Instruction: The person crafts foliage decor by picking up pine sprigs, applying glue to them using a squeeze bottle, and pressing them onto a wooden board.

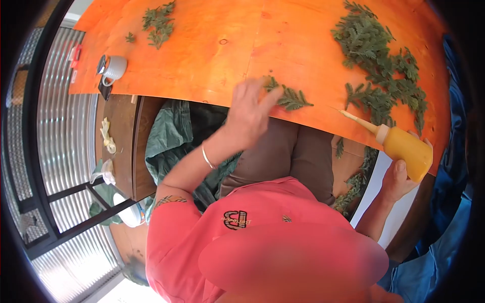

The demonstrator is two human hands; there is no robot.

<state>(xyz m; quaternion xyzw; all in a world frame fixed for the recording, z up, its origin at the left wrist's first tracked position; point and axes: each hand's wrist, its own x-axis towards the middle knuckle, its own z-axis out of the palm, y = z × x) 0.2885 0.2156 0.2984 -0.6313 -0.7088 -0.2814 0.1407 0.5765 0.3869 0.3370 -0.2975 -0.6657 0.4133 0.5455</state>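
Observation:
My left hand (247, 113) is over the front edge of the orange table, its fingers spread and slightly blurred. One finger lies across a small green leafy sprig (293, 99) there; whether it presses on it I cannot tell. In my right hand (398, 181) is a yellow squeeze bottle (408, 151) with a long tapered nozzle. The bottle is tilted, its tip pointing up and left toward the table, to the right of the sprig.
A large heap of green sprigs (371, 55) covers the right side of the orange table (212, 65). A smaller sprig (159, 25) lies far left, near a grey mug (115, 67). More greenery (356, 184) hangs below the table edge. Dark green cloth (172, 131) is beside my legs.

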